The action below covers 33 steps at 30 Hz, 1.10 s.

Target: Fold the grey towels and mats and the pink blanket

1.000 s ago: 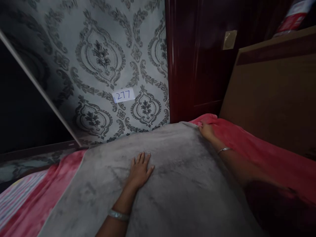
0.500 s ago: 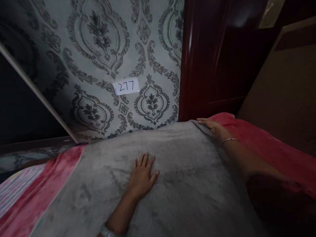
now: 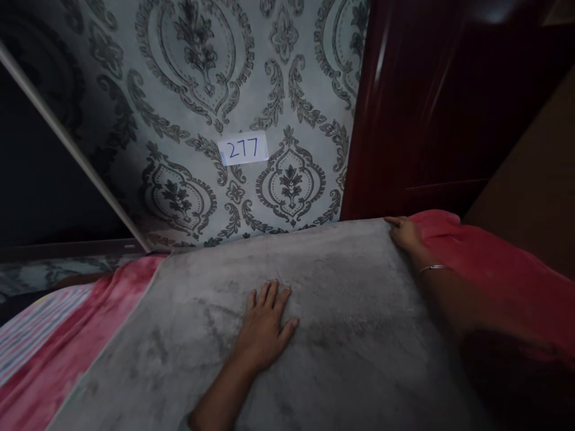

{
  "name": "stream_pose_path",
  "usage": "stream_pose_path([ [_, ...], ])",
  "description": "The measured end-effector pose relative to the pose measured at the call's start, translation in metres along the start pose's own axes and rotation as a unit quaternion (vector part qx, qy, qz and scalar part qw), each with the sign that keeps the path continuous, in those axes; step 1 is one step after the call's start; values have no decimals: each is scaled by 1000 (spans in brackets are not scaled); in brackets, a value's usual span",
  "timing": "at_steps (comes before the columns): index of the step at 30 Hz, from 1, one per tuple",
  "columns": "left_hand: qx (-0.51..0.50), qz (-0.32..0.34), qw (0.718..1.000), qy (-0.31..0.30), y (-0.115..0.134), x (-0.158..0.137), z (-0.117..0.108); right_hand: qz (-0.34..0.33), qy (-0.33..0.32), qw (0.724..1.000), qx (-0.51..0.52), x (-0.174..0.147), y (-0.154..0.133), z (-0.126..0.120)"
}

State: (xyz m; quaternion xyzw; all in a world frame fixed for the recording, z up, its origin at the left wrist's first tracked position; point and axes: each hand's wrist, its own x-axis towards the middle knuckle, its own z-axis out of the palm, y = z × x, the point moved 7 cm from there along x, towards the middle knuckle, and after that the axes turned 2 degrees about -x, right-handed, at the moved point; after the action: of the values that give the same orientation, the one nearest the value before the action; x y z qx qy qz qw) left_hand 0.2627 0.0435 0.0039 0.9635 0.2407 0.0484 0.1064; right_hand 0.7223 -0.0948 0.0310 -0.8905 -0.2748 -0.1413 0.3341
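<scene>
A grey plush blanket (image 3: 314, 287) lies spread out before me, its far edge against the wallpapered wall. My left hand (image 3: 264, 329) rests flat on the middle of it, palm down and fingers spread. At the blanket's far right corner, my right hand (image 3: 405, 232) has its fingers closed on the edge. A metal bangle circles that wrist. Red cloth (image 3: 485, 251) lies under and beyond the right side of the blanket. On the left, a pinkish-red cloth (image 3: 121, 299) shows past the blanket's pale hem.
A striped cloth (image 3: 45, 320) lies at the far left, near a dark screen-like panel (image 3: 49, 161). Behind the blanket stand a patterned wall (image 3: 202, 120) with a paper marked 277 (image 3: 243, 148) and a dark red glossy door or panel (image 3: 413, 120). A brown board (image 3: 539, 179) leans at right.
The blanket's far right corner, rumpled before, now lies straighter, and my right hand has shifted right along it. The left hand stays flat on the blanket. The view has shifted slightly.
</scene>
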Motion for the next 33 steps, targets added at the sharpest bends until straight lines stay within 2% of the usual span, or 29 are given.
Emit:
stream_pose_path([
  [4,-3,-4,1000,-7,-1,0,2,12,-30,998,-47,-4,6,8],
  [6,-7,0,1000,1,-1,0,1,3,-9,997,-82,-10,-6,2],
  [8,-9,3,1000,8,-2,0,1,-28,19,994,-103,-21,-31,-3],
  [10,-8,4,1000,8,-2,0,1,-125,10,987,-100,-41,-70,3],
  [11,-8,5,1000,8,-1,0,2,-214,-17,972,-95,-57,-95,12],
  [13,-7,7,1000,9,0,0,1,-370,-106,919,-88,-92,-133,37],
  [15,-5,4,1000,4,0,0,1,-420,-194,881,-99,-117,-146,61],
  [16,-2,2,1000,-1,0,0,1,-412,-223,877,-108,-123,-146,70],
  [18,4,-1,1000,-10,1,0,2,-377,-245,884,-124,-123,-139,79],
  [22,13,5,1000,1,2,1,1,-341,-240,897,-147,-114,-132,76],
  [25,19,3,1000,12,4,0,0,-299,-273,898,-175,-115,-141,74],
  [29,18,4,1000,18,7,-3,-3,-213,-286,913,-200,-140,-174,76],
  [33,-20,-8,999,31,5,-6,-6,-278,-277,907,-150,-201,-224,84],
])
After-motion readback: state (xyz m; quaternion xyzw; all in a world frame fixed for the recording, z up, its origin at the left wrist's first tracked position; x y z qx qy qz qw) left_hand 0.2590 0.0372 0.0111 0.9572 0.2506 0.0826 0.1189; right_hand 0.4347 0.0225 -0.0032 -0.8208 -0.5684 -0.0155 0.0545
